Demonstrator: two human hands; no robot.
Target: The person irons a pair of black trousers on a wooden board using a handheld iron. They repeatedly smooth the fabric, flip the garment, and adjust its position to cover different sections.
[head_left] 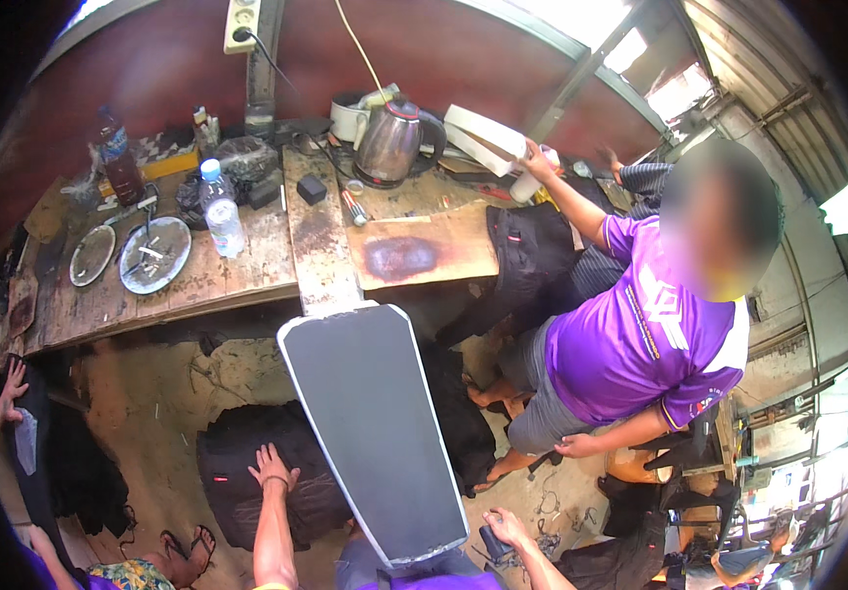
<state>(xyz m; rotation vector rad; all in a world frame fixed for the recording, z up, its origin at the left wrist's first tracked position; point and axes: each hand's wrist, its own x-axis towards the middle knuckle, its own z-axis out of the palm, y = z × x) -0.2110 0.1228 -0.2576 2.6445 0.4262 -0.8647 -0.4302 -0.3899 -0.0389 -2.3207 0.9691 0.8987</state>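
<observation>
A narrow padded board, dark grey with a pale edge, juts from the wooden table toward me and widens in the middle. On its left, my left hand lies with fingers spread on a pile of black garments. On the right of the board's near end, my right hand has its fingers bent around a small black object, whose kind I cannot make out. No garment lies on the board.
The wooden table bears a kettle, a water bottle, plates with stubs and a scorched sheet. A person in purple stands at right, holding a white tray-like piece. Another person's hand touches black cloth at left.
</observation>
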